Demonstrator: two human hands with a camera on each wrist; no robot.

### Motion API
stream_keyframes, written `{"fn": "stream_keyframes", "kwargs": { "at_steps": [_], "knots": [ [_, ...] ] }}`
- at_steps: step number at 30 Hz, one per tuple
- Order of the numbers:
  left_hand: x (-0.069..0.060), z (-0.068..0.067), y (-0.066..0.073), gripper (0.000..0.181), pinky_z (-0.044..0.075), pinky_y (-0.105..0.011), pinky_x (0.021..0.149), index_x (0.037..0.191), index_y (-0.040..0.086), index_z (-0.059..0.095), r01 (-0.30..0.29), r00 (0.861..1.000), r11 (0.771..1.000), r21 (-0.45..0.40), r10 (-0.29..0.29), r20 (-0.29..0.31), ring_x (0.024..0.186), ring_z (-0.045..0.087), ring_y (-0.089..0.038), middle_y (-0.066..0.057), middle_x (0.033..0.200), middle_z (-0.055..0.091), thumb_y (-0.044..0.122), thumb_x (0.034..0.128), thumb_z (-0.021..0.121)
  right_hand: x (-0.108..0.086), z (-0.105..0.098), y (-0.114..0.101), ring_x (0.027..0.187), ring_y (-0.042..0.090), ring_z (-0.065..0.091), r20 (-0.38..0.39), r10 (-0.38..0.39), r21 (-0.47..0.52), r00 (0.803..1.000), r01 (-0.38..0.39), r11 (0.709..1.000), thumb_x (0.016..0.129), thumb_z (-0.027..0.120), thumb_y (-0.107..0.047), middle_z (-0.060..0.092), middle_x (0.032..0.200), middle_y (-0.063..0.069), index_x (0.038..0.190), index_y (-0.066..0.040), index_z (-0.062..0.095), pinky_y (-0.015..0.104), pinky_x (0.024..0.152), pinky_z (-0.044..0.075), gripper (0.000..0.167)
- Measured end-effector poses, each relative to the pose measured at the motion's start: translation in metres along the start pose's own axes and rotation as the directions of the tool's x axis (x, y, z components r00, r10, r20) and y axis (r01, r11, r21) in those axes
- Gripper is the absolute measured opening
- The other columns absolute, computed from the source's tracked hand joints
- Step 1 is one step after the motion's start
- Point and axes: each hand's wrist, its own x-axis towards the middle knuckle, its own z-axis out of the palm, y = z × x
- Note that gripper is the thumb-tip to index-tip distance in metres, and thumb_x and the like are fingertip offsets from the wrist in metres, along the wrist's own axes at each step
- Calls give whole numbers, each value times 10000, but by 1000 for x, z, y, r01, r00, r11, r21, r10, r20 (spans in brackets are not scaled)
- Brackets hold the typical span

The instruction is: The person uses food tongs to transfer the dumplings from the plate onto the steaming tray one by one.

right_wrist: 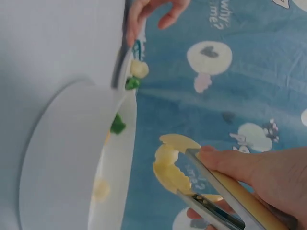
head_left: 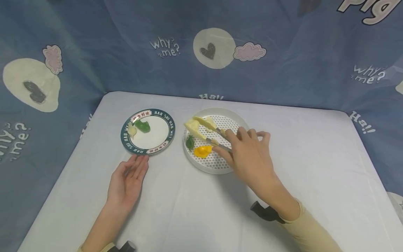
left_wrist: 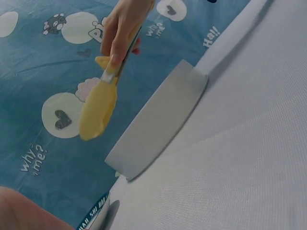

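My right hand (head_left: 252, 157) grips yellow-tipped tongs (head_left: 204, 122) above a round white tray (head_left: 209, 170) with a perforated base. Between the tong tips, in the right wrist view, is a pale yellow piece (right_wrist: 167, 155). A green leafy piece (head_left: 190, 142), an orange-yellow piece (head_left: 203, 151) and a pale piece (head_left: 210, 123) lie in the tray. My left hand (head_left: 126, 185), palm up with fingers extended, touches the near rim of a green-edged plate (head_left: 171, 131). That plate holds a green piece (head_left: 143, 126) and a pale piece (head_left: 132, 130).
Both dishes stand on a white-covered table (head_left: 189, 217), the plate left of the tray. A blue patterned cloth (head_left: 132, 70) hangs behind the table and at its sides.
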Motion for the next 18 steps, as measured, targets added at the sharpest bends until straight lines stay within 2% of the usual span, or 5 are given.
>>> {"fn": "stream_keyframes", "kwargs": {
  "at_steps": [6,18],
  "knots": [
    [0,1,0,622,339,-155,1344,1741,249,58,-1,1000,1000,10,1,-10,1652,290,-69,39,1812,137,244,1166,294,-4,-5,10,945,431,656,-35,19,-21,999,-20,1000,1017,625,-633,626,887,117,1230,-130,715,743,1010,477,553],
    [1,1,0,615,344,-160,1343,1740,250,60,4,1000,1000,-8,-4,-13,1650,294,-76,30,1812,133,242,1170,292,-7,-2,11,878,434,656,-39,9,-16,999,-10,1000,1017,630,-627,585,841,109,1161,-106,719,756,976,484,548]
  ]
}}
